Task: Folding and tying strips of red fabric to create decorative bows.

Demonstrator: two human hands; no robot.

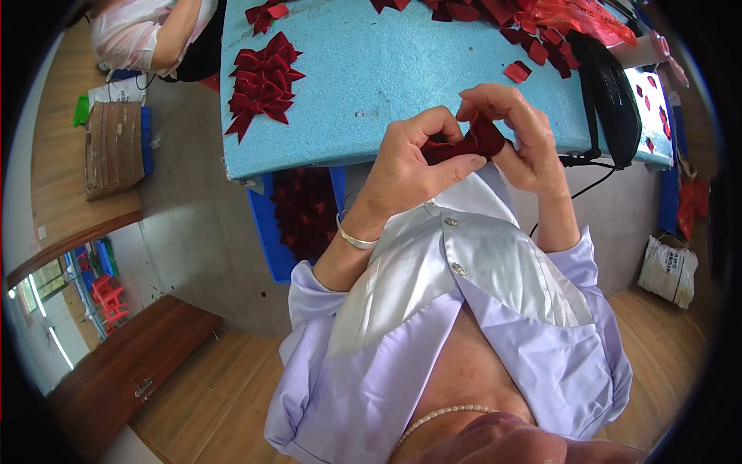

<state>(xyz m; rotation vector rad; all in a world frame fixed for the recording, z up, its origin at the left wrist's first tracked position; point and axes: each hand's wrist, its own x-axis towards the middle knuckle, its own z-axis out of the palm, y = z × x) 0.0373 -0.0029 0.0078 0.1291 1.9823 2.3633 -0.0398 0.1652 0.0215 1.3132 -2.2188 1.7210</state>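
Note:
Between my two hands, over the near edge of the blue table, is a dark red velvet bow. My left hand pinches its left side, thumb laid along the lower edge and fingers curled behind. On the right side, my right hand grips the bow between thumb and curved fingers. The fingertips partly hide the cloth. A pile of finished-looking red bows lies on the table to the left of my hands.
Loose red velvet pieces and a red plastic bag lie at the far right. A black object stands at the right edge. Below the table is a blue crate of red bows. Another person's arm shows at the upper left.

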